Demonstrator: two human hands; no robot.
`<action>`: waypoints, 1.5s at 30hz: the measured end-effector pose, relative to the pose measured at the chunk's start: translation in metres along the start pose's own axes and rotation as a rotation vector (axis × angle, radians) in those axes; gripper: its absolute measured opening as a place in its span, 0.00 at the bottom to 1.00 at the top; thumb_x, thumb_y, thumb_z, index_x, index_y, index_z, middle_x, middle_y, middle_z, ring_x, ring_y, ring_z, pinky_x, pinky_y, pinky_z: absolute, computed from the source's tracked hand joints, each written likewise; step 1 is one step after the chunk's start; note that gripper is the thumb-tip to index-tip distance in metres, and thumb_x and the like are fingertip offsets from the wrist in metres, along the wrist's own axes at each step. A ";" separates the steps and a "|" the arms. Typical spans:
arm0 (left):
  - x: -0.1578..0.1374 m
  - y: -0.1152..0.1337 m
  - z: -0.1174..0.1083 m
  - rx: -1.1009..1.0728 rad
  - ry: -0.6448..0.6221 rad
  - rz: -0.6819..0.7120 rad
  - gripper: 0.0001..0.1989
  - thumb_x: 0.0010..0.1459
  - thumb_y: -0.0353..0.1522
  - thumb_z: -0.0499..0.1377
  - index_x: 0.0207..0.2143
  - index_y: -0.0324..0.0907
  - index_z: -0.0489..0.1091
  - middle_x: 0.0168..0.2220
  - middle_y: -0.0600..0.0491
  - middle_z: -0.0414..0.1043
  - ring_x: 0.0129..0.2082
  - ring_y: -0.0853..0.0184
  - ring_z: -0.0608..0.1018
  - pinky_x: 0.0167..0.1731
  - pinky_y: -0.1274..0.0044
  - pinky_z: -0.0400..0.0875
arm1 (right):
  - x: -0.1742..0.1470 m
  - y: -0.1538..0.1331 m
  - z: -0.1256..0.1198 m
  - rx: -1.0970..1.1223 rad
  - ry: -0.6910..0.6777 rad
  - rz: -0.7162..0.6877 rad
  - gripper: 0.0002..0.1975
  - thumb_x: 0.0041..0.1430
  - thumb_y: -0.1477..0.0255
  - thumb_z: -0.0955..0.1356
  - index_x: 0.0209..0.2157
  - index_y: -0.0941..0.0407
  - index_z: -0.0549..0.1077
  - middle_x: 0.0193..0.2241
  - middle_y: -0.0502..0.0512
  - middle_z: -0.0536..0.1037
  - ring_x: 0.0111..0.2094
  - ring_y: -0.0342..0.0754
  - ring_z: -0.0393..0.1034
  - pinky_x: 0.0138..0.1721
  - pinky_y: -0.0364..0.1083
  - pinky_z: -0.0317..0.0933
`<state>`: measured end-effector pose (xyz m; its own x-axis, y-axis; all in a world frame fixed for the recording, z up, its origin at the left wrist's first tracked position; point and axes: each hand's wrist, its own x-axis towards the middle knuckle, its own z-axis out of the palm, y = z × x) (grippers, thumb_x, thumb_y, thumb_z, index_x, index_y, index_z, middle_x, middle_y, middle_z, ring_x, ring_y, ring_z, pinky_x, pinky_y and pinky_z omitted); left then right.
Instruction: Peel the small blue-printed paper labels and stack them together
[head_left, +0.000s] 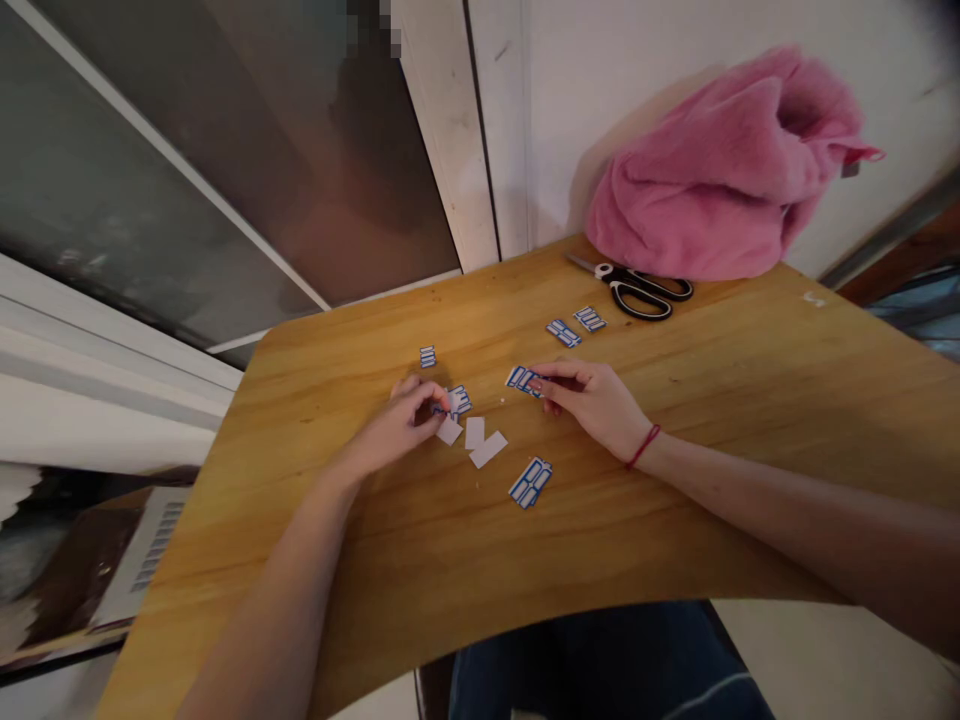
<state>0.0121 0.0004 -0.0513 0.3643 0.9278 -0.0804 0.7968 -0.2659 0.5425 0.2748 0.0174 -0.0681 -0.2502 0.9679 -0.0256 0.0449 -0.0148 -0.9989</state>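
Observation:
My right hand [592,395] pinches a small blue-bordered card [521,379] between thumb and fingertips, just above the table; whether several are stacked there I cannot tell. To its left, my left hand [409,420] has thumb and forefinger closed on the edge of a small paper card [449,431]. A blue-bordered card [459,400] lies partly behind those fingers. Plain white slips [488,449] rest between the two hands. Nearer to me is a group of blue-bordered labels [531,482], and a smaller blue-edged piece [427,357] lies beyond my left hand.
Toward the back, two blue-edged card pieces [563,333] lie close together. Black-handled scissors [637,290] rest beyond them, beside a pink plush cloth bundle [720,180] against the wall. The wooden table [390,610] meets a glass-panelled door [247,150] at its back left.

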 end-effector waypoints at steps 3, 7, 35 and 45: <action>0.000 -0.001 0.001 -0.013 0.009 0.018 0.03 0.56 0.28 0.53 0.34 0.43 0.66 0.36 0.54 0.62 0.38 0.67 0.66 0.39 0.74 0.62 | 0.000 0.002 0.000 0.016 -0.001 -0.012 0.13 0.50 0.69 0.70 0.36 0.60 0.76 0.19 0.48 0.71 0.20 0.38 0.60 0.23 0.41 0.59; 0.000 0.000 -0.002 -0.029 0.010 0.003 0.02 0.56 0.30 0.54 0.32 0.42 0.66 0.34 0.54 0.63 0.35 0.68 0.67 0.36 0.76 0.62 | 0.001 0.003 0.000 0.029 -0.003 -0.012 0.13 0.49 0.68 0.70 0.36 0.61 0.76 0.19 0.48 0.71 0.20 0.38 0.61 0.23 0.40 0.59; 0.004 0.076 0.058 -1.179 0.315 -0.211 0.16 0.48 0.30 0.64 0.36 0.41 0.61 0.26 0.60 0.66 0.22 0.73 0.75 0.21 0.81 0.71 | -0.016 0.004 0.008 -0.069 -0.195 -0.173 0.10 0.55 0.70 0.67 0.38 0.56 0.77 0.29 0.51 0.69 0.22 0.37 0.67 0.24 0.40 0.65; 0.001 0.083 0.060 -1.247 0.307 -0.270 0.12 0.49 0.31 0.64 0.32 0.39 0.63 0.30 0.56 0.71 0.30 0.72 0.77 0.33 0.78 0.75 | -0.021 -0.004 0.007 -0.389 -0.217 -0.478 0.13 0.62 0.74 0.61 0.43 0.56 0.74 0.33 0.53 0.70 0.30 0.40 0.66 0.34 0.42 0.63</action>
<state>0.1074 -0.0361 -0.0569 0.0094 0.9788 -0.2047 -0.2121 0.2020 0.9562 0.2727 -0.0049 -0.0643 -0.5171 0.7719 0.3699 0.2167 0.5361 -0.8158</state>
